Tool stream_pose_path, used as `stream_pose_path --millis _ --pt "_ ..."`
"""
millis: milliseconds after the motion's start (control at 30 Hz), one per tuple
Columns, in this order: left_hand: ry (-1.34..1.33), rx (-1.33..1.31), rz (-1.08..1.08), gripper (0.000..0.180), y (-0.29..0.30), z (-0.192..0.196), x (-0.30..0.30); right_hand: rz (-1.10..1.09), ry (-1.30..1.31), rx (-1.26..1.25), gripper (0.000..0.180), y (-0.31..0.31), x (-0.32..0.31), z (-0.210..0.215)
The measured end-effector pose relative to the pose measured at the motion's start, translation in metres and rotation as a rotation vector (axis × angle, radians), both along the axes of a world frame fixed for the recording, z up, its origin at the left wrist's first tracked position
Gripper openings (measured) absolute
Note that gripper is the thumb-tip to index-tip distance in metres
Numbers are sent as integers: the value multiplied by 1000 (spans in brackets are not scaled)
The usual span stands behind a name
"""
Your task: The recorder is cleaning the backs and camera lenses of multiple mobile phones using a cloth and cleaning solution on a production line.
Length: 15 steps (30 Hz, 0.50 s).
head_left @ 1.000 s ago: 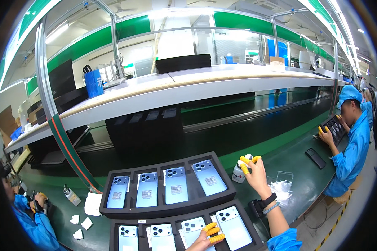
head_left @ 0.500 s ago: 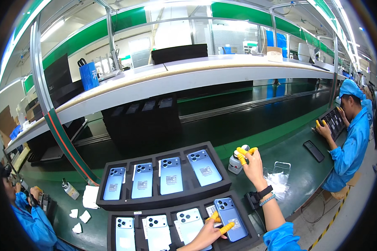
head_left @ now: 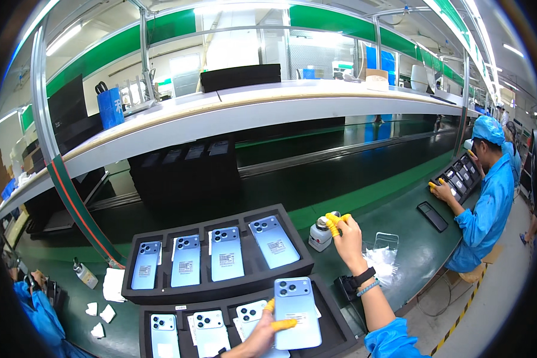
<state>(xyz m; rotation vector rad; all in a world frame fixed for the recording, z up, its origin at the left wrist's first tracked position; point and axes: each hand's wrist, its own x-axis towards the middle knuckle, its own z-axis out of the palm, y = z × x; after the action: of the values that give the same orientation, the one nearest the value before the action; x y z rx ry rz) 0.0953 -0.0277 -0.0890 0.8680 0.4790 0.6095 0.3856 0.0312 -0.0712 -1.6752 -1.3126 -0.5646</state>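
Note:
My left hand (head_left: 258, 338), with yellow finger cots, grips a light blue smartphone (head_left: 297, 330) by its left edge. The phone's back, with a camera bump and a label, faces up over the near black foam tray (head_left: 334, 322). Several other blue phones lie in this tray, cut off below. My right hand (head_left: 347, 235), also in yellow finger cots, has its fingers bent round the top of a small white bottle (head_left: 320, 237). The fingertips partly hide the bottle's top. Behind the near tray, a second foam tray (head_left: 221, 285) holds several blue phones, backs up.
White cloth pieces (head_left: 107, 313) and a small bottle (head_left: 85, 274) stand left on the green bench. Right of my hand lie clear plastic bags (head_left: 383, 259) and a dark handset-like object (head_left: 432, 216). A co-worker (head_left: 486, 191) holds a tray at right. A shelf (head_left: 250, 107) spans the back.
My left hand has lifted the phone from the near tray's right slot and brought it closer and leftward. My right hand stays at the bottle. The view has shifted; the co-worker's tray has tilted.

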Motion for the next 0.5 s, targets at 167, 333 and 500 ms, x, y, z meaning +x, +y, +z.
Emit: stream_pose_path --millis 167,333,500 --pt "120 -170 -77 73 28 4 -39 -32 -74 -69 18 -1 -2 -2" --pt "-67 -410 -112 50 23 20 -50 -100 -124 -56 17 -4 -8 -2" --pt "-278 -509 -135 49 19 25 -52 -89 -151 -77 29 3 -9 -9"
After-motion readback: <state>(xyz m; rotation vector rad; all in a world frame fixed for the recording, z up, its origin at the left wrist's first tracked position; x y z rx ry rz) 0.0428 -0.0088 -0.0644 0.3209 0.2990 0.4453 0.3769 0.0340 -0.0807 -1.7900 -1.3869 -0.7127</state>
